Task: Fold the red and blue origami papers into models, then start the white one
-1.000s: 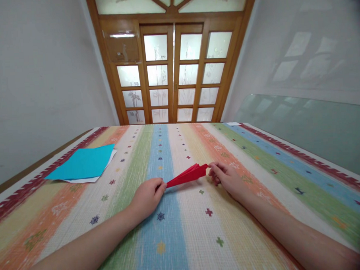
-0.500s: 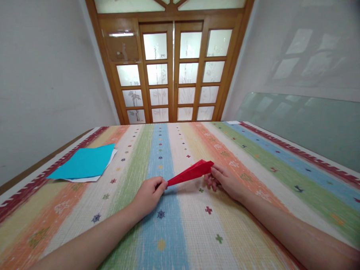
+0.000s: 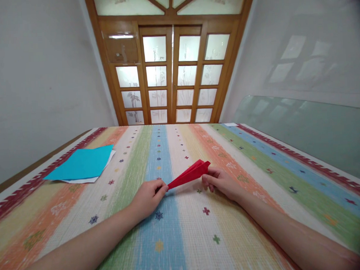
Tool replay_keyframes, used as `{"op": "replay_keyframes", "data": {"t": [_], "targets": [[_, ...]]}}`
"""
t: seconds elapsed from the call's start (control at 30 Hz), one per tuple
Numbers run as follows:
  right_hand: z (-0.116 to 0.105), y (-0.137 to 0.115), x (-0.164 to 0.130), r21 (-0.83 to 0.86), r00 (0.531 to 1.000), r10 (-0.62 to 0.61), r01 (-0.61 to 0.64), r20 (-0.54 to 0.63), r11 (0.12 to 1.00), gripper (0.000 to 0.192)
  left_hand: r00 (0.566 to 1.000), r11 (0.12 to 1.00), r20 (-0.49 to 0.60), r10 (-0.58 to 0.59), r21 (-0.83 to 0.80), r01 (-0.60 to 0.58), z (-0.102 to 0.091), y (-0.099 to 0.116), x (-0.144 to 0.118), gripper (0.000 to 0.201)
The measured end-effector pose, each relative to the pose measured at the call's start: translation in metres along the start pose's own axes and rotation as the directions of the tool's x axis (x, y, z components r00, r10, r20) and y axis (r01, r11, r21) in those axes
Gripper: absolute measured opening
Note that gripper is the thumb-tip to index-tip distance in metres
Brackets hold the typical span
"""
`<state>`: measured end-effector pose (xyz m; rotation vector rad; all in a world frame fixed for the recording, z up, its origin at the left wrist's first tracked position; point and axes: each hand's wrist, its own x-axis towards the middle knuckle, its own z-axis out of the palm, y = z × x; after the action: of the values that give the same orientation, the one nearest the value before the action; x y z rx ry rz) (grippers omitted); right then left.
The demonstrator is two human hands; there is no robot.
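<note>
Landmark: turquoise sheet [image 3: 81,163], lying flat on the tablecloth; every place below is taken from it.
Red paper: folded red paper [image 3: 190,175], to the right of the turquoise sheet and a little nearer the wearer, well apart from it. Long narrow wedge, several layers showing at the broad end. Point faces the turquoise sheet's side, broad end faces away and sits higher. Faint shadow on the cloth beneath.
Left hand: left hand [image 3: 151,196], right of the turquoise sheet and nearer the wearer. Thumb and forefinger pinched on the wedge's pointed end.
Right hand: right hand [image 3: 225,182], farther right of the turquoise sheet than the wedge. Fingers loosely curled at the broad end; cannot tell whether they grip it or merely sit against it.
White paper: white sheet [image 3: 92,180], mostly under the turquoise sheet, edges peeping out near and right.
Cloth: striped tablecloth [image 3: 199,237], under the turquoise sheet and spreading right of it; small printed motifs.
Doors: wooden doors [image 3: 169,75] with frosted panes, beyond the turquoise sheet and rightward.
Glass: greenish panel [image 3: 310,121], far right of the turquoise sheet, by the wall.
</note>
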<state>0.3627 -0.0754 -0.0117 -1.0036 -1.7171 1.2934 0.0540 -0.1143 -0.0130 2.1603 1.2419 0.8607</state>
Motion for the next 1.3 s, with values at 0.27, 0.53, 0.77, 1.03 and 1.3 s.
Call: {"op": "replay_keyframes", "data": {"t": [0.27,0.53,0.77,1.03,1.3], "targets": [[0.0,-0.003,-0.001,-0.051,1.0,0.028,-0.028,-0.002,0.998,0.026,0.997,0.998,0.057,-0.049,-0.029,0.051,-0.006,0.011,-0.002,0.029],[0.002,-0.002,-0.002,-0.078,0.994,0.085,-0.09,-0.072,0.993,0.02,0.998,0.998,0.034,-0.043,-0.048,0.045,-0.003,0.007,-0.001,0.023],[0.003,0.012,0.006,0.122,0.944,0.054,-0.015,-0.326,0.992,0.038,0.997,0.997,-0.029,-0.068,-0.05,0.067,-0.002,0.002,0.0,0.026],[0.002,0.009,0.004,-0.025,0.896,-0.006,-0.005,-0.444,1.0,0.04,0.995,0.995,-0.07,-0.07,0.065,0.075,-0.002,0.001,-0.002,0.031],[0.005,0.006,0.001,-0.395,0.926,-0.227,0.095,-0.303,0.914,0.025,1.0,0.996,-0.021,0.003,0.094,-0.001,-0.003,-0.001,-0.001,0.027]]}}
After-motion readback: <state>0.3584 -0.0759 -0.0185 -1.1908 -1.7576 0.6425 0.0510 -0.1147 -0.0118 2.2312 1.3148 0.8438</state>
